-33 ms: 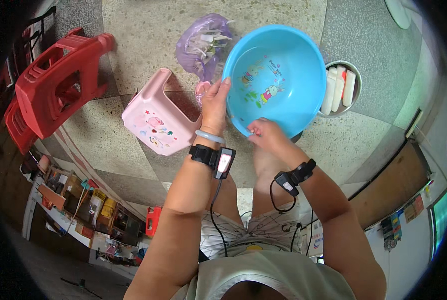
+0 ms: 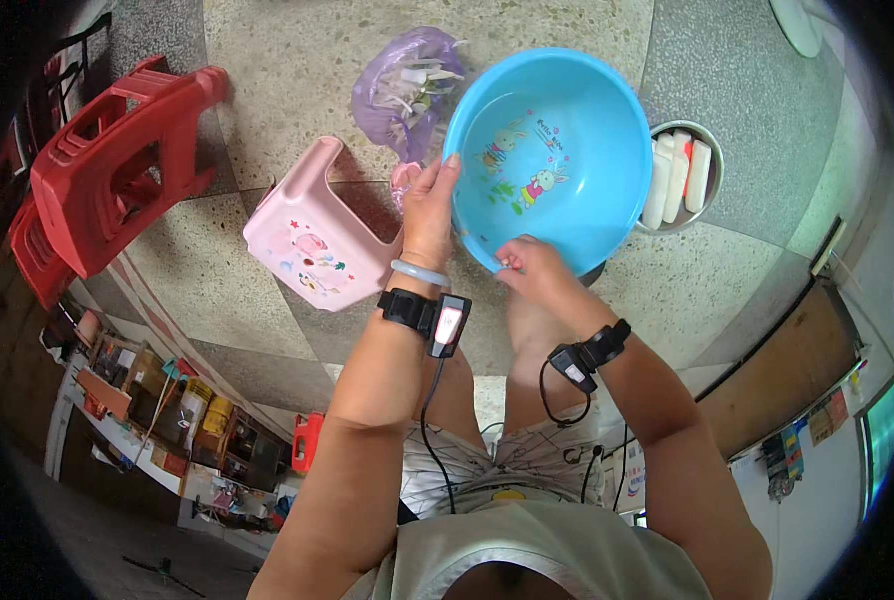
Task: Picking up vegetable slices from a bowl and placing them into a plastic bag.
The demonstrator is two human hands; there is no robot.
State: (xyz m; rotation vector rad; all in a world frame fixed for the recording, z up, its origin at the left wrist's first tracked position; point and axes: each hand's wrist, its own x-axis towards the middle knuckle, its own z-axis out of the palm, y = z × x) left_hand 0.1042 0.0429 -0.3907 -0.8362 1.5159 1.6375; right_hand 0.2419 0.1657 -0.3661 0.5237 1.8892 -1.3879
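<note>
A blue plastic basin (image 2: 602, 150) with cartoon rabbits printed inside is in front of me. My left hand (image 2: 430, 215) grips its left rim, the thumb over the edge and the other fingers mostly hidden outside. At the near rim, my right hand (image 2: 537, 268) is closed with its fingertips pinched together just inside the basin. Whatever those fingertips hold, if anything, is too small to make out. Close to my left hand stands a pink plastic stool (image 2: 307, 250) with printed pictures.
Beyond the stool lies a purple plastic bag (image 2: 382, 85) with pale scraps in it. A round metal pot (image 2: 712, 200) holding several white blocks stands right of the basin. Red plastic stools (image 2: 97, 180) are at far left, cluttered shelves (image 2: 197, 410) at lower left.
</note>
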